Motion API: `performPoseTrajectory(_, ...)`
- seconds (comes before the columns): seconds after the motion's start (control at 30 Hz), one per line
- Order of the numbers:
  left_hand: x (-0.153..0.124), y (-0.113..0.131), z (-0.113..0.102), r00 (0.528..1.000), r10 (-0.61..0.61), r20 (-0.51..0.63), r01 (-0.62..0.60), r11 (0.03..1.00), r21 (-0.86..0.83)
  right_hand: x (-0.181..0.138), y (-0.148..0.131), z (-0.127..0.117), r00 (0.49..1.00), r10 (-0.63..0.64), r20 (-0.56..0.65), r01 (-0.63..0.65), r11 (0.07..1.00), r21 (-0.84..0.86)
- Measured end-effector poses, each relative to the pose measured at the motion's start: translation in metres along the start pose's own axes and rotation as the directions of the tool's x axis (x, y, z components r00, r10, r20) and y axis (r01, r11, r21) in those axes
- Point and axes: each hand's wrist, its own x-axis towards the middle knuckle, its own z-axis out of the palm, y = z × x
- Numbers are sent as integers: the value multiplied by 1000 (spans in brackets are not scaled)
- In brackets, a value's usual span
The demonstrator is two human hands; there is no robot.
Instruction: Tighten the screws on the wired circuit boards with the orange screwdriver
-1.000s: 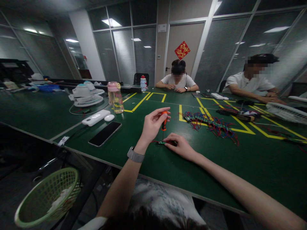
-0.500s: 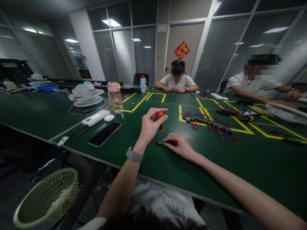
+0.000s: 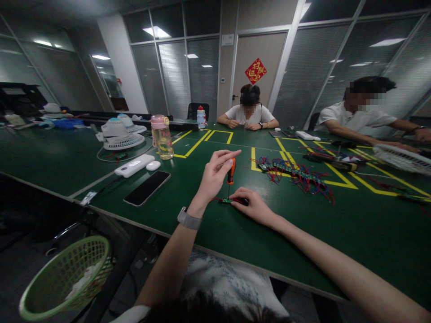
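An orange and black screwdriver (image 3: pixel 230 172) stands nearly upright, its handle leaning a little to the right. My left hand (image 3: pixel 216 174) has its fingers and thumb at the top of the handle. The thin shaft runs down to a small green circuit board (image 3: pixel 225 201) on the table. With fingertips and thumb, my right hand (image 3: pixel 249 202) pinches the right end of the board, hiding part of it. A red wire leaves the board on its left side, and dark wires lie under my right fingers.
A row of circuit boards with red and blue wires (image 3: pixel 292 170) lies to the right. On the left are a phone (image 3: pixel 147 188), a white power bank (image 3: pixel 134 165), a bottle (image 3: pixel 162 139) and white fans (image 3: pixel 123 134). Two people sit across the green table (image 3: pixel 303 233). A basket (image 3: pixel 63 273) stands below.
My left hand and the top of the screwdriver have shifted slightly right, tilting the handle. My right hand keeps its place on the board. The far person's hands have risen slightly.
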Motion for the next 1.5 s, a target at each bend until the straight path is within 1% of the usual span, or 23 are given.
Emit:
performPoseTrajectory(0.07, 0, 0, 1, 997, -23, 71, 30, 994, -101, 0, -1, 0, 1000, 2, 1, -2, 1000, -1)
performPoseTrajectory(0.13, 0, -1, 1, 995, -41, 96, 55, 988, -145, 0, -1, -1, 1000, 4, 0, -4, 1000, 0)
performPoseTrajectory(0.17, 0, -1, 1, 996, -39, 76, 48, 992, -120, 0, -2, -1, 1000, 5, 0, -5, 1000, 2)
performPoseTrajectory(0.27, 0, -1, 0, 1000, 14, -19, -13, 999, 43, 0, -2, -1, 1000, 5, 1, -5, 1000, 2)
performPoseTrajectory(0.33, 1, -1, -1, 999, 18, -34, -15, 996, 86, 0, -2, -1, 1000, 5, 2, -5, 1000, -2)
performPoseTrajectory(0.4, 1, 0, 0, 1000, -18, -1, 18, 1000, 9, 0, -1, -1, 1000, 9, 3, -9, 1000, -5)
performPoseTrajectory(0.5, 0, 2, 3, 992, -77, 99, 94, 981, -170, 0, -1, 0, 1000, 13, 0, -13, 1000, -7)
performPoseTrajectory(0.53, 0, 2, 3, 990, -86, 109, 105, 977, -184, 0, -1, 0, 1000, 12, -1, -12, 1000, -6)
performPoseTrajectory(0.6, -1, 3, 3, 995, -77, 71, 85, 990, -109, 0, -1, 0, 1000, 10, -1, -10, 1000, -4)
performPoseTrajectory(0.67, -1, 2, 1, 999, -33, 4, 33, 999, 21, 0, -1, 0, 1000, 10, 1, -10, 1000, -6)
performPoseTrajectory(0.73, 0, 1, -1, 999, 1, -36, 3, 995, 96, 0, -1, 0, 1000, 10, 1, -10, 1000, -8)
performPoseTrajectory(0.77, 0, 1, -1, 999, 4, -40, -1, 996, 90, 0, -1, 0, 1000, 10, 1, -10, 1000, -9)
performPoseTrajectory(0.9, 1, -1, 0, 998, -55, 9, 55, 993, -104, 0, 0, 0, 1000, 4, 0, -4, 1000, -12)
performPoseTrajectory(0.93, 1, -1, 1, 998, -66, 9, 66, 991, -115, 0, 0, 0, 1000, 3, 0, -3, 1000, -13)
performPoseTrajectory(0.97, 0, -2, 1, 998, -68, -4, 67, 994, -91, 0, 0, 0, 1000, 2, 1, -2, 1000, -14)
performPoseTrajectory(1.07, 0, -2, -1, 999, -25, -47, 28, 997, 69, 0, -1, 0, 1000, 5, 1, -5, 1000, -19)
performPoseTrajectory(1.1, 0, -2, -1, 999, -15, -45, 19, 996, 88, 0, -2, 0, 1000, 7, 1, -7, 1000, -19)
performPoseTrajectory(1.13, 0, -2, -1, 999, -12, -31, 14, 997, 72, 0, -2, 0, 1000, 9, 1, -9, 1000, -17)
performPoseTrajectory(1.27, 0, -1, 0, 997, -55, 49, 62, 986, -153, 0, -3, -1, 1000, 16, 2, -16, 1000, -13)
performPoseTrajectory(1.3, 0, -1, 1, 996, -67, 50, 74, 984, -164, 0, -3, -1, 1000, 16, 2, -16, 1000, -14)
performPoseTrajectory(1.33, 0, -1, 1, 997, -72, 33, 76, 988, -138, 0, -3, -1, 1000, 15, 3, -15, 1000, -15)
performPoseTrajectory(1.43, 0, 0, 0, 999, -34, -37, 35, 999, 34, 0, -2, 0, 1000, 10, 0, -10, 1000, -11)
performPoseTrajectory(1.5, 0, 0, -1, 999, -14, -40, 16, 999, 51, 0, -1, 0, 1000, 8, -1, -8, 1000, -7)
